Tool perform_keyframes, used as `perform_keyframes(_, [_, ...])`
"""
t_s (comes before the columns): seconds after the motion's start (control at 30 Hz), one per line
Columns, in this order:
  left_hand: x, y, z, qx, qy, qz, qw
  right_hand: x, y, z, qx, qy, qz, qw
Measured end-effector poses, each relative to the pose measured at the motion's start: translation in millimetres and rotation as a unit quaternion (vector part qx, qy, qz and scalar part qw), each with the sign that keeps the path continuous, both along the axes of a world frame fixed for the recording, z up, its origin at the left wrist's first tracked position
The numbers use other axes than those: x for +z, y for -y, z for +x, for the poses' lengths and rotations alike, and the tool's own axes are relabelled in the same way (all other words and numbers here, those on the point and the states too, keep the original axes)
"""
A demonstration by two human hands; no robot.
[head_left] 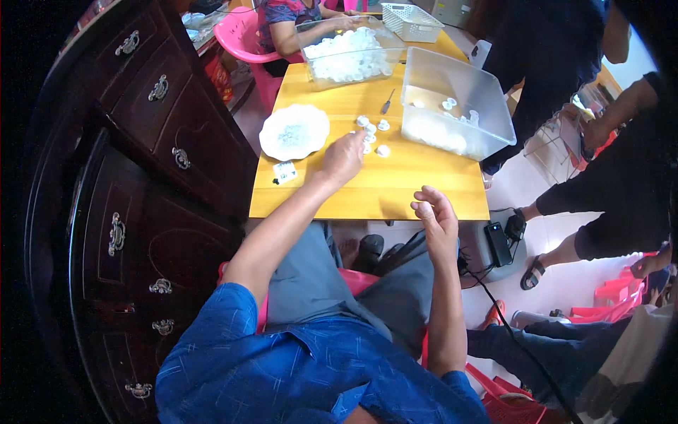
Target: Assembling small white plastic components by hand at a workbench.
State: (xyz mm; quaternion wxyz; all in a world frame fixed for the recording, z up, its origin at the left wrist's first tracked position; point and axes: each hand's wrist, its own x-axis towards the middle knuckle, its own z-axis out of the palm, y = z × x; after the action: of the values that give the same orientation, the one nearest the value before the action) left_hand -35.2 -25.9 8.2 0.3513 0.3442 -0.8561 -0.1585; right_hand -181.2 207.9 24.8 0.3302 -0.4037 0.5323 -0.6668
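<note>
A small cluster of white caps [373, 131] lies on the yellow table [395, 185], between a white plate [294, 131] and a clear tub [456, 103]. The left hand [343, 158] reaches over the near edge of that cluster, knuckles up, fingers curled down onto the caps; whether it has one pinched I cannot tell. The right hand [436, 220] hangs just off the table's front edge, above the lap, fingers loosely bent and apart, holding nothing I can see. A screwdriver [388, 102] lies just beyond the caps, beside the tub, which has a few more white pieces in it. A small card [285, 172] sits below the plate. At the far end a second tub [351, 52] is heaped with caps, a person in a pink chair [244, 39] reaching into it, and a white basket [412, 21] stands beside it. A dark cabinet [141, 141] lines the left.
</note>
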Motion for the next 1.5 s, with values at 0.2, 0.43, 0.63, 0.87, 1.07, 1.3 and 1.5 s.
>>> perform_keyframes(0.2, [-5.2,-67.1,-1.5,-0.153,0.167,-0.055,0.972,-1.4,1.3,1.2,0.0,0.035,0.02,0.999])
perform_keyframes(0.43, [-17.2,-16.5,-9.4,-0.081,0.215,-0.034,0.973,1.9,-0.6,3.9,0.001,0.033,0.023,0.999])
perform_keyframes(0.63, [-22.3,33.8,-16.5,-0.089,0.167,-0.012,0.982,23.7,14.2,-2.8,-0.009,-0.007,-0.001,1.0])
perform_keyframes(0.87, [-5.0,3.2,-9.2,-0.104,0.01,-0.038,0.994,118.4,86.6,-93.8,-0.13,-0.271,-0.001,0.954])
perform_keyframes(1.07, [76.6,7.8,-54.9,-0.14,-0.075,-0.123,0.98,121.2,147.6,-177.8,-0.304,-0.404,0.093,0.857])
perform_keyframes(1.3, [79.7,37.2,-111.2,-0.161,0.077,-0.159,0.971,64.7,146.9,-181.0,-0.293,-0.522,0.154,0.786])
perform_keyframes(1.5, [67.1,18.9,-109.4,-0.142,0.082,-0.181,0.97,64.0,122.0,-155.5,-0.286,-0.514,0.133,0.798])
